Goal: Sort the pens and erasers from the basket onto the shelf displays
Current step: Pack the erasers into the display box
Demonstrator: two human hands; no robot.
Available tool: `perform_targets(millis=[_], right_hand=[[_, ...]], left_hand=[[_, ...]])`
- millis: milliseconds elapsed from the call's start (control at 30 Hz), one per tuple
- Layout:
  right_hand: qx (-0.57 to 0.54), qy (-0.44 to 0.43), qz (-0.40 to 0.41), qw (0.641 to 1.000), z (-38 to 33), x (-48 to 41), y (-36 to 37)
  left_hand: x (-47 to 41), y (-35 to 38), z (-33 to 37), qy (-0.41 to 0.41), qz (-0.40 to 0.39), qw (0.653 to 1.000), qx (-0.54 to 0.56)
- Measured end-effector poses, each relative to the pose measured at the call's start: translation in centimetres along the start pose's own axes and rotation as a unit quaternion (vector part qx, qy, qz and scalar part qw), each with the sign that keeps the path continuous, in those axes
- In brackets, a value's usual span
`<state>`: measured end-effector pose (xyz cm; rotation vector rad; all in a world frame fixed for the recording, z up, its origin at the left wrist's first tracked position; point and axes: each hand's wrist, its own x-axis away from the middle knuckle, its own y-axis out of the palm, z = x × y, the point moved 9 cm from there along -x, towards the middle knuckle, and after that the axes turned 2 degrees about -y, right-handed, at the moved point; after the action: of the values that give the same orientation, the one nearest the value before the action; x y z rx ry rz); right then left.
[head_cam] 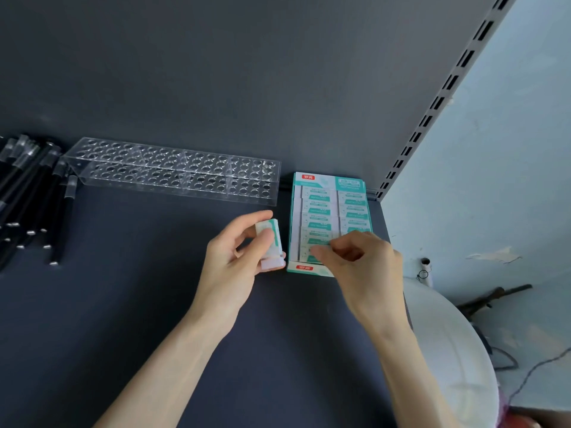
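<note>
A teal and white eraser display box (330, 220) stands on the dark shelf (123, 304), with rows of wrapped erasers in it. My left hand (238, 257) grips a small stack of erasers (272, 245) just left of the box. My right hand (355, 261) is over the box's front rows, its fingertips pinching an eraser (319, 248) there. A clear acrylic pen holder (173, 171) with many round holes stands empty at the back. Several black pens (34, 196) lie in a loose pile at the far left.
A slotted metal upright (438, 100) runs along the shelf's right end, beside a pale blue wall (494, 180). A white rounded object (448, 350) sits below the shelf at the right. The shelf's dark back panel rises behind everything.
</note>
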<state>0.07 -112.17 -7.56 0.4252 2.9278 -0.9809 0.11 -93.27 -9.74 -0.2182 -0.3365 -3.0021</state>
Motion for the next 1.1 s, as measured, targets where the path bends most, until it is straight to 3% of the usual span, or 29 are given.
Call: perform_targets(millis=[300, 367, 500, 700, 867, 1100], right_hand=[[-0.049, -0.05, 0.039, 0.997, -0.6, 0.7, -0.3], [-0.12, -0.046, 0.016, 0.992, -0.7, 0.9, -0.3], [-0.287, -0.013, -0.103, 0.952, -1.3, 1.9, 0.9], [-0.376, -0.012, -0.049, 0.925, -0.5, 1.9, 0.1], [-0.402, -0.01, -0.058, 0.914, -0.4, 1.8, 0.3], [-0.378, 0.004, -0.088, 0.921, 0.0, 2.0, 0.5]], left_hand=[[0.1, 0.0, 0.2, 0.021, -0.029, 0.999, -0.006], [0.2, 0.3, 0.3, 0.02, -0.046, 0.999, 0.02], [0.6, 1.3, 0.4, 0.027, -0.081, 0.995, 0.048], [1.6, 3.4, 1.1, 0.086, -0.167, 0.98, -0.073], [1.7, 3.9, 0.9, 0.094, -0.183, 0.971, -0.124], [1.4, 3.3, 0.4, 0.061, -0.178, 0.979, -0.078]])
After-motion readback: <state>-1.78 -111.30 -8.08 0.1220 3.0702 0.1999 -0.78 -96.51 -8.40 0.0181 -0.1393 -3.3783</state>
